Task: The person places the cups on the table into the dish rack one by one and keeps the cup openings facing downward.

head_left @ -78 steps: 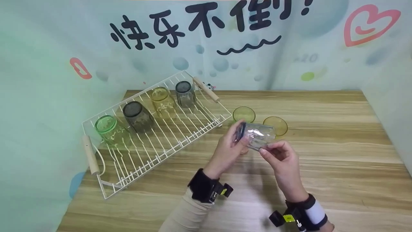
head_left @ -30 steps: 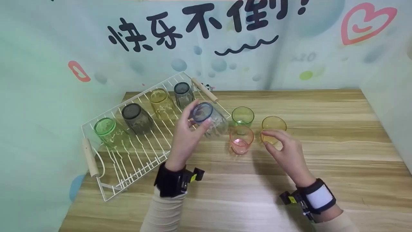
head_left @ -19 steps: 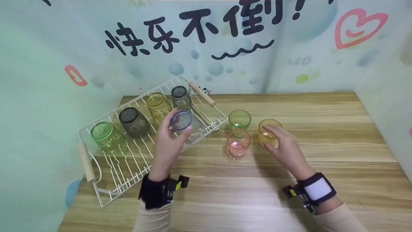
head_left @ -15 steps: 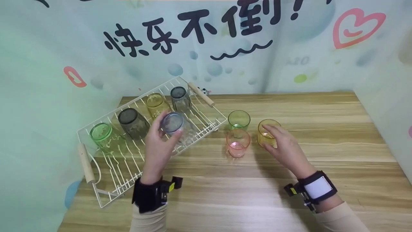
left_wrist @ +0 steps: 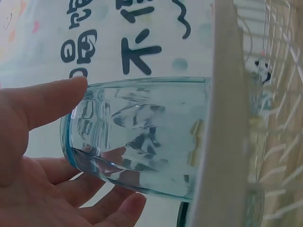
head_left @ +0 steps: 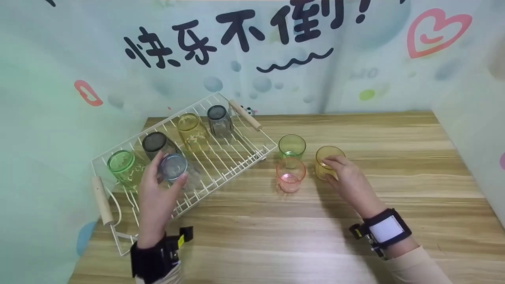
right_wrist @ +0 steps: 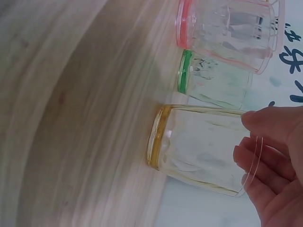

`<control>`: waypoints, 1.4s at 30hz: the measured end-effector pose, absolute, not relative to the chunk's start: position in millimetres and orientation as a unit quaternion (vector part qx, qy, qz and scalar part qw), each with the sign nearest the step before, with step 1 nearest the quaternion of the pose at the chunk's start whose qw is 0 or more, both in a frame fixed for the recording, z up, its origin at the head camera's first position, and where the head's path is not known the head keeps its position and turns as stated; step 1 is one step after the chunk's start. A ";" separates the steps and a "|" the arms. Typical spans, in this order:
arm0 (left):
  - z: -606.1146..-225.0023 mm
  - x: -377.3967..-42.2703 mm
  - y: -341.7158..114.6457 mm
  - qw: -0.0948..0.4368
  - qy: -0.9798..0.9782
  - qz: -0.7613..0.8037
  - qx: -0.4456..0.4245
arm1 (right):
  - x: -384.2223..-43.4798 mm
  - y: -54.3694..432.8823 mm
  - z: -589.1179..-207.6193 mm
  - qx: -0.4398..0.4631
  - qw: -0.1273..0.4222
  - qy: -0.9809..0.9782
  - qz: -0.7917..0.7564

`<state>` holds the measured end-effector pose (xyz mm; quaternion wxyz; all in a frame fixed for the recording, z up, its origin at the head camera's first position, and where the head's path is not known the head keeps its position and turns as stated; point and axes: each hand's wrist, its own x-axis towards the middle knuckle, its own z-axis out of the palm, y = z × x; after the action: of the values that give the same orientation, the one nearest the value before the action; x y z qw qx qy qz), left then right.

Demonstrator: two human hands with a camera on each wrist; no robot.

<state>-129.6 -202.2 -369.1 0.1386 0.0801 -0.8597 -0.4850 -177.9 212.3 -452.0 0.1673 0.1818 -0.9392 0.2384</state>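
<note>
My left hand (head_left: 154, 203) holds a clear blue glass (head_left: 174, 167) upside down by its base end, fingers and thumb round its sides. The glass is over the white wire rack (head_left: 246, 115), in front of a dark grey glass (head_left: 156, 141); whether its rim touches the wires I cannot tell. In the left wrist view, the rack's front bar hides the rim of the blue glass (left_wrist: 147, 137). On the table, my right hand (head_left: 353, 185) grips the upper part of an upright yellow glass (right_wrist: 203, 146), thumb on one side and fingers on the other.
Upside down on the rack also stand a green glass (head_left: 121, 161), a yellow glass (head_left: 189, 123) and a grey-blue glass (head_left: 217, 113). A pink glass (head_left: 290, 177) and a green glass (head_left: 292, 142) stand upright left of my right hand. A printed cloth (head_left: 276, 79) hangs behind.
The left hand took the blue glass from between both hands, turned it upside down and carried it left over the rack. The right hand let go of it and closed on the yellow glass.
</note>
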 end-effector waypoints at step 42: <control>-408.1 -83.0 -258.8 0.112 -0.905 -0.374 0.168 | -181.9 205.1 -472.4 0.203 0.289 -0.912 0.208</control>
<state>-83.0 -258.8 -408.1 0.1117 0.1680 -0.9054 -0.3736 -181.9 205.1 -472.4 0.2892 0.2026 -0.9121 0.2084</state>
